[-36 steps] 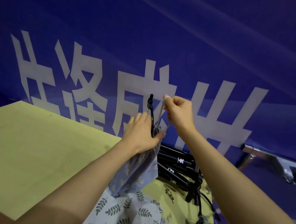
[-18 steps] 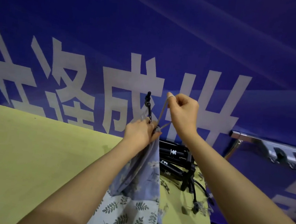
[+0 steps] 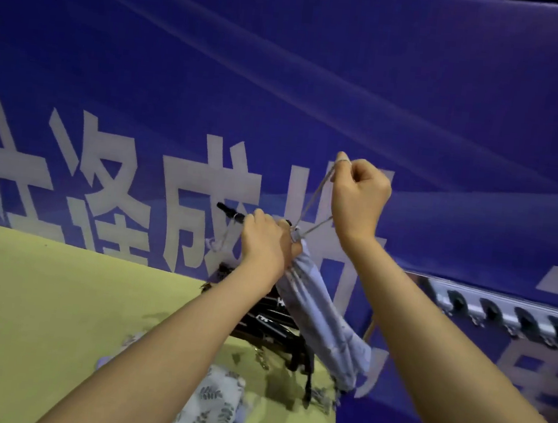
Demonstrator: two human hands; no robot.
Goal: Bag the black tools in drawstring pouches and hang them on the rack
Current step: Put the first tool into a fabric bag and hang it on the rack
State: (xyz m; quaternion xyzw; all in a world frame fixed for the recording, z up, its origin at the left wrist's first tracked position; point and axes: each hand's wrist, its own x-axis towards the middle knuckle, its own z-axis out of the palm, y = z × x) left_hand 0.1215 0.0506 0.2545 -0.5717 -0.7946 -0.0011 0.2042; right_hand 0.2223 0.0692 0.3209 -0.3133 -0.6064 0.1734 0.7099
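My left hand is gripping the gathered neck of the pale blue floral drawstring pouch, fingers curled tight round the cloth. The slim black tool is sticking out of the neck, now tilted low toward the far left where half a second ago it was standing nearly upright. My right hand is fisted round the grey drawstring cord, and it is pulling higher and farther right than before; the cord is running taut in two lines down to the neck. The pouch body is now swinging out to the right, hanging off the edge of the yellow-green table. More black tools are lying heaped on the table beneath, beside a leaf-print cloth pouch. The silver hook rack is showing more at the right. The blue banner is carrying large white Chinese characters; I cannot read them with certainty.
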